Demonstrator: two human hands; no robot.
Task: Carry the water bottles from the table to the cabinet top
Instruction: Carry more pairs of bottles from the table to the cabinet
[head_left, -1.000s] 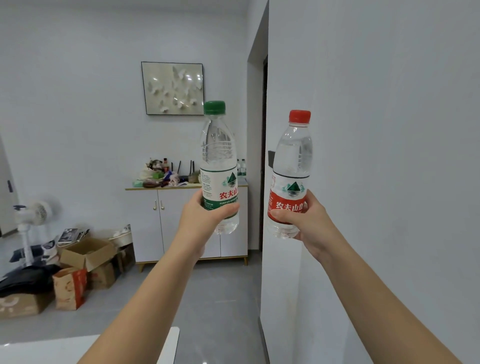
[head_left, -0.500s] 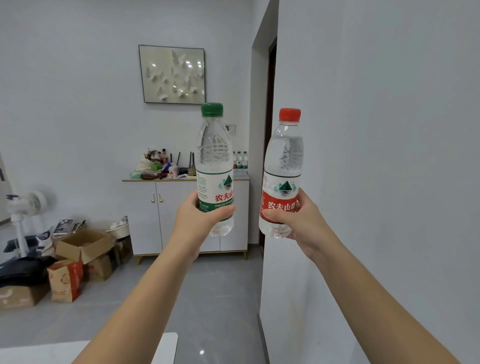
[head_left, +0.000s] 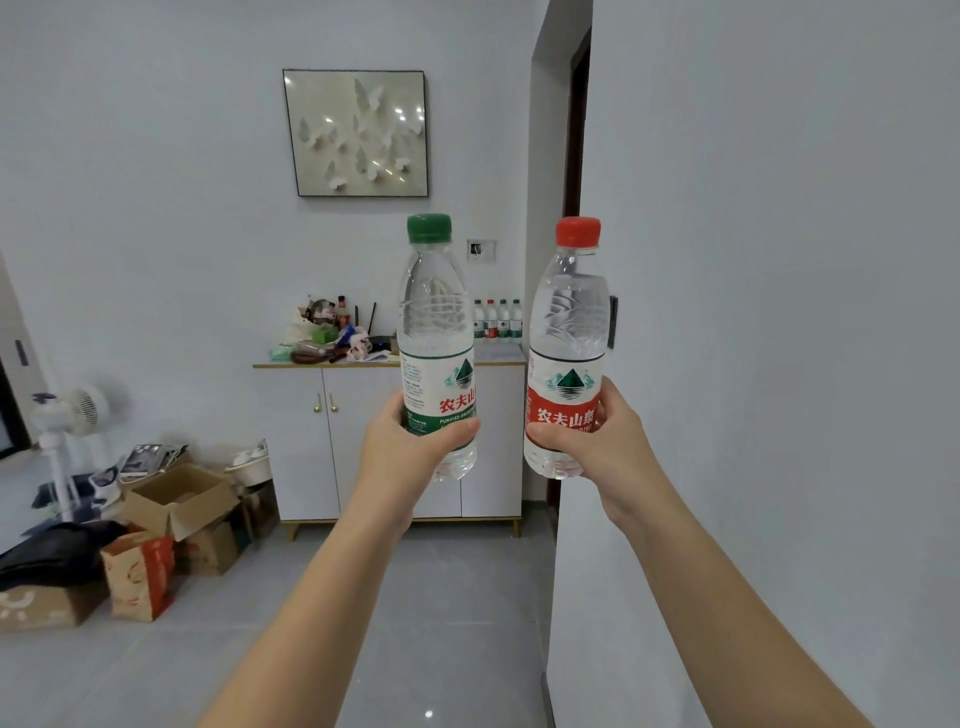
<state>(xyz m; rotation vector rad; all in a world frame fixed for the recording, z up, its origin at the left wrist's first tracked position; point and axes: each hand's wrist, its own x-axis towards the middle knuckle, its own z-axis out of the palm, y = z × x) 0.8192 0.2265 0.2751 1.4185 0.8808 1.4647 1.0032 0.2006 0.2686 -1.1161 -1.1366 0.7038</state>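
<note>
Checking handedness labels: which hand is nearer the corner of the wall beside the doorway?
Right. The right hand with the red-capped bottle overlaps the wall corner; the left hand is further left.

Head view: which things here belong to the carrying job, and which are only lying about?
Belong to the job:
green-capped water bottle in left hand
red-capped water bottle in right hand
white cabinet
row of small bottles on it

Lying about:
cardboard boxes
white fan
butterfly picture

Closer to the cabinet

The cabinet (head_left: 389, 441) has drawn nearer; four small bottles (head_left: 497, 319) at its right end have come into clear sight.
</note>
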